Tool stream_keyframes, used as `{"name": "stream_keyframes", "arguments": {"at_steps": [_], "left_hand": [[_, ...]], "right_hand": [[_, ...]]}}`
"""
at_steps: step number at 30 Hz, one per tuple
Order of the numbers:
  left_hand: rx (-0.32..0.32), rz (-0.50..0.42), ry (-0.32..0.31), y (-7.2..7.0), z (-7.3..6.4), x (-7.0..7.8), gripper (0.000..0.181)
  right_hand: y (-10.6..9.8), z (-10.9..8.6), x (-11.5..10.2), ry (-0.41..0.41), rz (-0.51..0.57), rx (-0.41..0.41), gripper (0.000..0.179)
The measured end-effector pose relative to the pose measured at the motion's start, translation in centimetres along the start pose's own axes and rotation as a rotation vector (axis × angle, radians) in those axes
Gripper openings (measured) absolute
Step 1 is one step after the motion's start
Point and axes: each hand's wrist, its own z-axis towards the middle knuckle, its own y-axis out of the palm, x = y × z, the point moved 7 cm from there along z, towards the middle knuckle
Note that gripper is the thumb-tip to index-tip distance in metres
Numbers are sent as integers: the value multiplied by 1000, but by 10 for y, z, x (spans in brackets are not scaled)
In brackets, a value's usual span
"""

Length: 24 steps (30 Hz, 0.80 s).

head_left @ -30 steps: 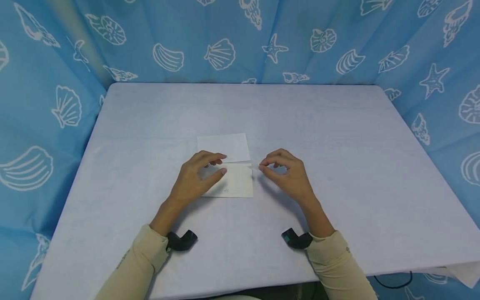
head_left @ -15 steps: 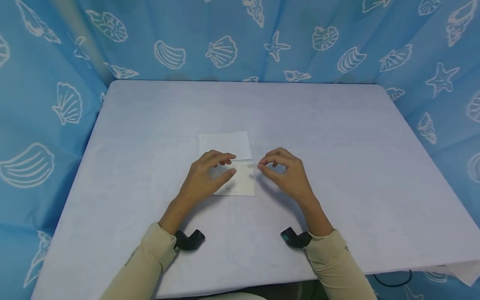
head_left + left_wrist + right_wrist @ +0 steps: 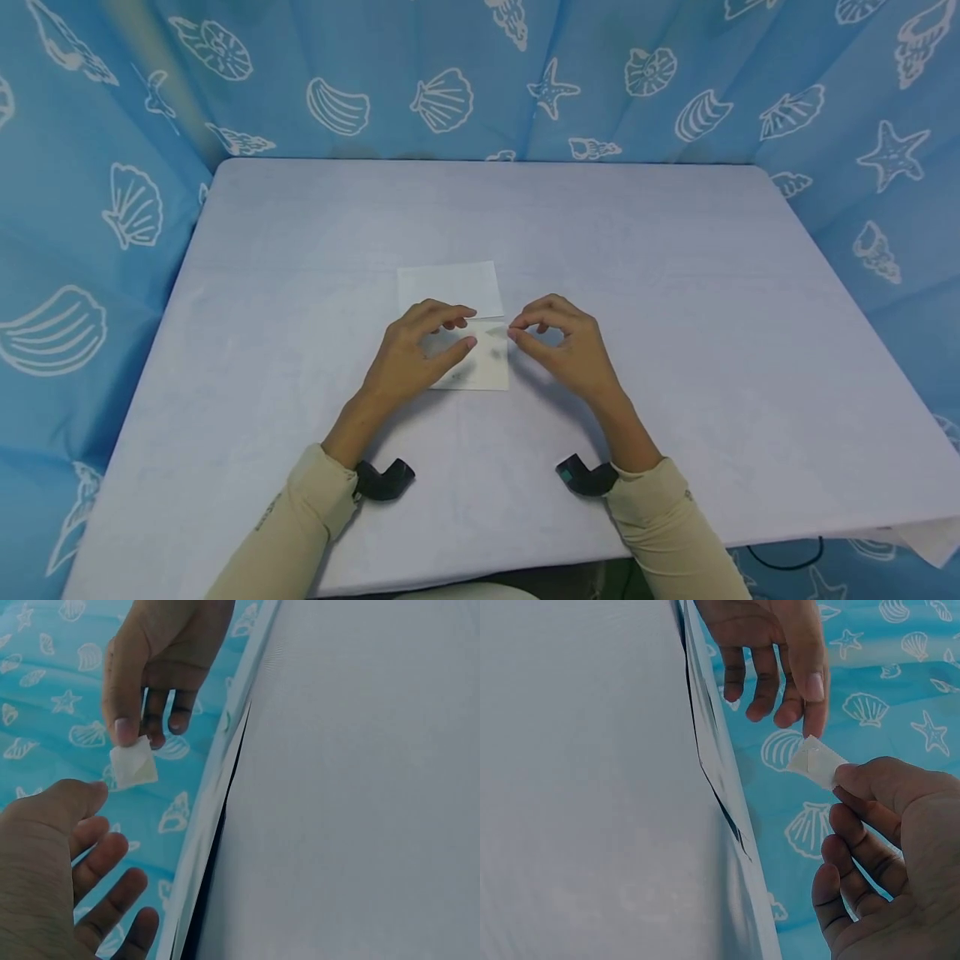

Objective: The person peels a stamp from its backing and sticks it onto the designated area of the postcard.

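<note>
Between thumb and index finger, my right hand (image 3: 562,346) pinches a small whitish, see-through piece of tape (image 3: 817,761) with a jagged edge. The tape (image 3: 135,765) points toward my left hand (image 3: 416,354), whose thumb and fingers are spread apart and hold nothing. Below both hands in the head view lie an upper white paper (image 3: 446,283) and a lower, creamier paper (image 3: 480,375), with a thin line where their edges meet. Part of the papers is hidden behind the left hand. Small faint marks show on the lower one.
A white cloth covers the table (image 3: 675,333). Blue curtains (image 3: 480,83) with white shell prints stand along its back and sides. Each wrist wears a black camera, such as the left camera (image 3: 385,481). A black cable (image 3: 787,568) hangs past the front right edge.
My left hand has moved right over the papers. The right hand has shifted slightly left with the tape still pinched, so the gap between the hands is smaller.
</note>
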Motion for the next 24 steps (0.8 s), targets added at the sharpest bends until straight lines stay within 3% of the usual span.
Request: {"name": "stream_keyframes", "arguments": {"at_steps": [7, 14, 21, 24], "left_hand": [[-14, 35, 21, 6, 2, 4, 35], [-19, 60, 60, 8, 2, 5, 34], [-25, 78, 44, 7, 1, 5, 33], [-21, 71, 47, 7, 1, 5, 32]], "right_hand": [[3, 3, -30, 4, 18, -9, 7], [14, 3, -11, 8, 18, -8, 6], [15, 6, -38, 3, 22, -8, 6], [16, 5, -28, 17, 22, -5, 6]]}}
